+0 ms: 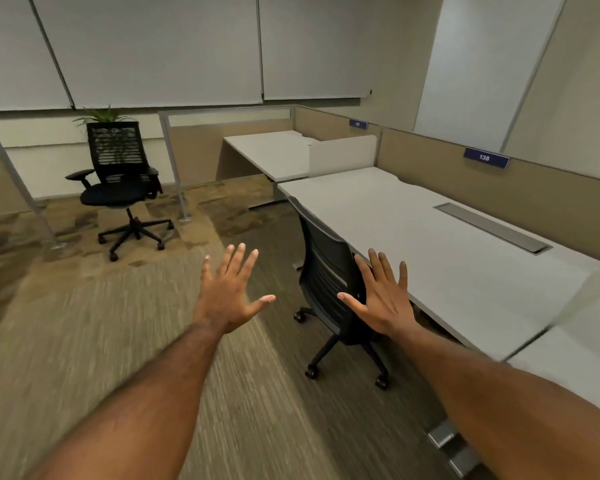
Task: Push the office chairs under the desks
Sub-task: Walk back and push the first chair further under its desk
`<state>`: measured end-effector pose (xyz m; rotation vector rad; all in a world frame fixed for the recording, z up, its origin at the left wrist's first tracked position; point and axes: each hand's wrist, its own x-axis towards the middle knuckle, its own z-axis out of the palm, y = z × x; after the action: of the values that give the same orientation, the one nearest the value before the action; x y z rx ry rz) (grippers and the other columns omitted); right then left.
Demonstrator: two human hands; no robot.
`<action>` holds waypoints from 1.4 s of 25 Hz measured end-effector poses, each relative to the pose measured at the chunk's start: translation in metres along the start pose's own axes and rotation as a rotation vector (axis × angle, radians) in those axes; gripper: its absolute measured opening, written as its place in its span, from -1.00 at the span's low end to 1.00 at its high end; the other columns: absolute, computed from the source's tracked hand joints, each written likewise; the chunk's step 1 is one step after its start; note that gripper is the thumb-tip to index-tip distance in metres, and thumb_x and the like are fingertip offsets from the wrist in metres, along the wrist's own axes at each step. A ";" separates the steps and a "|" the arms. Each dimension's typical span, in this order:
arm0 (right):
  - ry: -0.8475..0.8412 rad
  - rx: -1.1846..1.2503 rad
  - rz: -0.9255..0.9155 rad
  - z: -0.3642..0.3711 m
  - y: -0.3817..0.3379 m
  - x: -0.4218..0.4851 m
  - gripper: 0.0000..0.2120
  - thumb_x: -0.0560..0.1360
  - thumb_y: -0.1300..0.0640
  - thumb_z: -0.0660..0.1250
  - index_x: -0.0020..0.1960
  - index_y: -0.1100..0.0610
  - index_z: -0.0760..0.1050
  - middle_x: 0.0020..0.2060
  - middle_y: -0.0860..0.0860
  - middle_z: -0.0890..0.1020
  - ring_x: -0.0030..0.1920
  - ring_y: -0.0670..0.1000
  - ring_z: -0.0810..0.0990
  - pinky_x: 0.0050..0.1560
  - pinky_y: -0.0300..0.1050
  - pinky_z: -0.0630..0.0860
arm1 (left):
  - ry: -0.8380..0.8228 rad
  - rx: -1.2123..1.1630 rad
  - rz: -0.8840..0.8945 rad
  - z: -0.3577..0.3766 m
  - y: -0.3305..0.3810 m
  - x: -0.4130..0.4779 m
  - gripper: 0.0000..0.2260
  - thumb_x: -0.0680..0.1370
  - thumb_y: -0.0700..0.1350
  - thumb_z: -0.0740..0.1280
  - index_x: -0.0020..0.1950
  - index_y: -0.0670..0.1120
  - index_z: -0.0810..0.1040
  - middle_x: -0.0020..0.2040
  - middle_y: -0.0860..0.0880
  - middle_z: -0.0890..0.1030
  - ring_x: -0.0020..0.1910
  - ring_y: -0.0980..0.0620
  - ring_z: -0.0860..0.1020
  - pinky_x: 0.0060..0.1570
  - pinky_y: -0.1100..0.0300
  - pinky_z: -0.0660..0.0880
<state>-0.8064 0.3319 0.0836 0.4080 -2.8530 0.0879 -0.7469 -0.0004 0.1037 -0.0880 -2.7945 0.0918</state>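
Fingers of left hand [227, 296] and right hand [383, 299] spread, empty; near chair [326, 271] seat hidden under desk [430, 244].

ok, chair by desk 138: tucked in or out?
Tucked in. The near chair has its backrest against the edge of the desk, seat hidden beneath. The far chair stands out on the carpet.

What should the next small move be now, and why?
Probably walk toward the black mesh-backed office chair with armrests and take hold of its backrest. It stands out on the carpet, away from the far white desk, while the near black chair is already tucked under its desk. Left hand and right hand are open, empty.
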 end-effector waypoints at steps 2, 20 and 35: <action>-0.012 -0.004 0.055 0.012 -0.012 0.032 -0.05 0.44 -0.61 -0.30 0.67 -0.10 -0.23 0.67 0.05 -0.23 0.63 0.09 -0.32 0.50 0.25 -0.50 | -0.018 -0.029 0.049 0.021 -0.028 0.041 -0.08 0.46 0.55 -0.19 0.67 0.02 -0.07 0.68 -0.09 -0.01 0.65 -0.07 -0.08 0.55 -0.31 -0.06; -0.051 0.211 0.367 0.125 -0.027 0.322 -0.11 0.53 -0.52 -0.05 0.68 -0.01 -0.05 0.68 0.11 -0.08 0.66 0.12 -0.15 0.62 0.19 -0.24 | -0.245 -0.071 0.365 0.186 -0.092 0.377 -0.07 0.44 0.56 -0.22 0.66 0.04 -0.21 0.68 -0.03 -0.17 0.64 0.01 -0.20 0.58 -0.20 -0.16; -0.333 0.176 0.782 0.212 -0.024 0.438 0.03 0.32 -0.71 -0.17 0.20 0.09 0.54 0.04 0.07 0.66 0.06 0.17 0.63 0.00 0.08 0.50 | -0.673 -0.140 0.719 0.316 -0.064 0.617 -0.12 0.48 0.55 0.06 0.67 0.09 0.04 0.68 0.05 0.00 0.64 0.07 -0.10 0.56 -0.25 -0.26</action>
<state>-1.2581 0.1715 -0.0062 -0.7491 -3.1526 0.4492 -1.4372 -0.0361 0.0184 -1.3107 -3.2486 0.1111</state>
